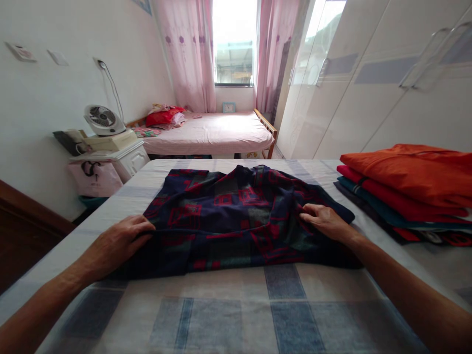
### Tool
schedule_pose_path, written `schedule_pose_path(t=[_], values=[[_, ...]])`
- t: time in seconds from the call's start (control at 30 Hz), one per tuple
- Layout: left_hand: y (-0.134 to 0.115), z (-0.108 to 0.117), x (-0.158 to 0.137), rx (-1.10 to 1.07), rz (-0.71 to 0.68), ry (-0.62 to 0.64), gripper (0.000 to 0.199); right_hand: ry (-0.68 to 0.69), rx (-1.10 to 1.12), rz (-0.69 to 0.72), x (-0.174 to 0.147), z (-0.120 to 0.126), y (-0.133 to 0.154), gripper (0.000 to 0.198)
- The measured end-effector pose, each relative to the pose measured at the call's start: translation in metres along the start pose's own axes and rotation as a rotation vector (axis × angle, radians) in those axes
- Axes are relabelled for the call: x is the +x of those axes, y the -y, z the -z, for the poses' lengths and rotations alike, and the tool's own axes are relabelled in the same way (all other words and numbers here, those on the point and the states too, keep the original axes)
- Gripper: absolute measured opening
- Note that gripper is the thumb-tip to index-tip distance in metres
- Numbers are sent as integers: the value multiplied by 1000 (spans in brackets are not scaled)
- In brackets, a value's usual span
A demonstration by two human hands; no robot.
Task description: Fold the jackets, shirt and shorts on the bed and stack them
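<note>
On my head view, a navy and red garment (224, 211) spread across the bed (221, 319), my left hand (120, 241) with its grip pinched on the left edge, my right hand (328, 223) with its grip clamped on a fold at the right; a stack of folded clothes (409, 179) near it, farther right

And it's one camera here, up at the person's head, looking forward and down across the patterned sheet (221, 314); left hand (127, 238) and right hand (324, 221) close below the lens, dark garment (224, 211) just ahead, the view running on over the pink bed (221, 130) to the window (235, 44), top centre
</note>
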State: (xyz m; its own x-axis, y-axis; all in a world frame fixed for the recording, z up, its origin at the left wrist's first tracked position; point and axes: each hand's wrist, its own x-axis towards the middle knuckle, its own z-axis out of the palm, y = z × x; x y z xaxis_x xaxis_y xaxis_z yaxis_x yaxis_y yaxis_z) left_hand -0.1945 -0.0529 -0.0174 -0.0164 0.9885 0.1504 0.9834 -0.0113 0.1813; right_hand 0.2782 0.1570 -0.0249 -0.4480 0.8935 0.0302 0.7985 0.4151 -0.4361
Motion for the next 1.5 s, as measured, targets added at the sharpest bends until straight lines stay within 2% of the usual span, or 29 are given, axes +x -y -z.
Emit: schedule_pose_path(t=[0.07,0.2,0.3,0.37,0.47,0.5,0.57,0.63,0.67,0.77,0.87,0.93,1.03,1.17,1.23,1.33,1.4,1.5], values=[[1,5,5,4,-5,-121,26,-93,129,33,1,9,5,27],[6,2,20,115,44,-243,26,-247,235,-63,15,19,11,31],[6,-12,27,227,118,-238,28,-275,73,-59,27,15,11,27],[1,-20,27,262,151,-270,32,-361,-82,-8,24,11,14,30],[-12,-29,17,228,59,-340,36,-485,-155,154,1,6,24,28],[-16,-32,13,206,2,-340,37,-459,-129,217,-10,4,26,24],[-19,-40,4,164,-64,-294,40,-307,-63,307,-27,-3,25,20],[-16,-50,-3,133,-28,-210,44,-163,-32,312,-37,-14,16,20],[-12,-55,-5,115,7,-166,46,-133,-36,281,-39,-19,10,20],[5,-64,-7,60,66,-80,47,-166,-77,186,-37,-32,-8,22],[12,-61,2,7,83,-72,47,-187,-98,174,-34,-35,-12,22],[2,-52,18,-36,106,-128,48,-193,-92,177,-35,-34,-10,22],[-39,-36,60,-173,71,-201,48,-203,-79,175,-36,-33,-6,21],[-113,-30,144,-527,-12,-98,48,-207,-52,169,-36,-34,-7,20],[-144,-38,189,-578,-20,-52,49,-201,-32,172,-36,-35,-8,20],[-177,-58,248,-607,0,-32,44,-203,-8,168,-36,-35,-8,20],[-192,-73,277,-620,44,-27,39,-208,2,167,-36,-34,-8,20],[-209,-88,302,-642,121,-14,33,-210,16,164,-36,-35,-7,19]])
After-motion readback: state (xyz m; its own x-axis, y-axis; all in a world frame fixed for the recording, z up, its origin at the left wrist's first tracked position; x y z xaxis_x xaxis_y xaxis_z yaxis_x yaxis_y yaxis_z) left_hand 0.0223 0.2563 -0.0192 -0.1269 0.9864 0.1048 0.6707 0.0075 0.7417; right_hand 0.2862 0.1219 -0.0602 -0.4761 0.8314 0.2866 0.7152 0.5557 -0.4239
